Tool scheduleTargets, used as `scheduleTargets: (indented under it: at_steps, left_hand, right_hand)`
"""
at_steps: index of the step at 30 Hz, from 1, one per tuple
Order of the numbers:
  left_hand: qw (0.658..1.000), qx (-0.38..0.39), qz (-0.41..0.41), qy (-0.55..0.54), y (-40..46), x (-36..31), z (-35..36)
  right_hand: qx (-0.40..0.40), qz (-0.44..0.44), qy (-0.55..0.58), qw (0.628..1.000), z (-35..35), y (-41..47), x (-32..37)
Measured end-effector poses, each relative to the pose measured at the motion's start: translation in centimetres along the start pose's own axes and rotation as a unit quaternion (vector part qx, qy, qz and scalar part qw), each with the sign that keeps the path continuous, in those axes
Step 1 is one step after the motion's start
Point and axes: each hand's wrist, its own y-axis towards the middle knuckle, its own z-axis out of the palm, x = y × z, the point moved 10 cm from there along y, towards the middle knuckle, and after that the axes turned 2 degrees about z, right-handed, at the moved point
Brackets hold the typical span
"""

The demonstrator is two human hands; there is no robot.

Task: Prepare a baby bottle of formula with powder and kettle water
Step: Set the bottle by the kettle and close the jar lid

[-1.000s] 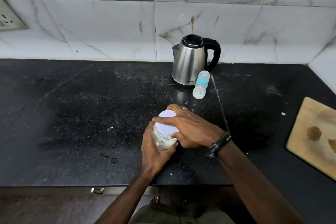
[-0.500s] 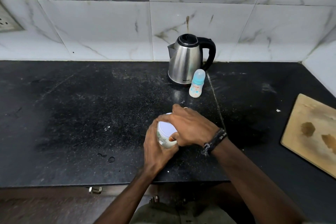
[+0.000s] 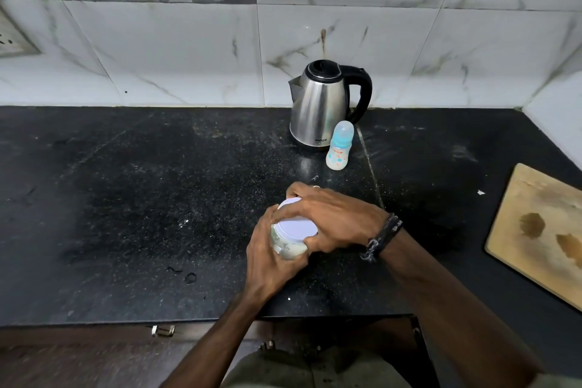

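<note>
The left hand (image 3: 267, 261) grips the powder jar (image 3: 288, 246) on the desk (image 3: 126, 214); the right hand (image 3: 333, 220) clasps its white lid (image 3: 297, 225). Behind stand the kettle (image 3: 321, 107) and baby bottle (image 3: 339, 146).

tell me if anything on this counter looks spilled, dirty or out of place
Pale specks and smears are scattered over the black counter, thickest in front of the kettle and around the baby bottle; it looks like spilled powder or dust. The wooden board at the right carries two brown stains. The kettle and bottle stand upright.
</note>
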Motion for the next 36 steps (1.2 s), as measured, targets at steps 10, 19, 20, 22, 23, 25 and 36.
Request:
scheduleTargets:
  at_steps: [10,19,20,22,23,25,36]
  left_hand:
    - [1.000,0.000,-0.024,-0.014,0.0,-0.6,1.4]
    - [1.000,-0.015,-0.016,0.006,-0.3,-1.2,1.0]
    - [1.000,-0.021,-0.014,0.015,-0.3,-1.1,0.8]
    - [0.999,-0.031,-0.012,0.027,-0.1,-1.3,0.4]
    - [0.999,-0.035,-0.009,0.028,0.0,-1.5,0.3]
    - [0.999,-0.041,-0.004,0.030,0.0,-1.5,0.1]
    - [0.998,-0.050,-0.024,-0.032,-0.1,-1.2,0.6]
  right_hand:
    - [-0.179,0.171,-0.119,0.962,-3.6,-1.1,-0.7]
    - [-0.182,0.248,-0.140,0.941,-3.5,-2.1,-2.1]
    - [-0.179,0.253,-0.134,0.941,-3.7,-2.4,-2.4]
    - [-0.164,0.235,-0.131,0.949,-4.1,-2.7,-2.6]
    - [-0.149,0.208,-0.124,0.959,-4.1,-2.6,-2.5]
    - [-0.086,0.149,-0.092,0.981,-3.3,-2.3,-1.8]
    - [-0.164,0.110,-0.155,0.968,-3.8,-2.4,-0.1]
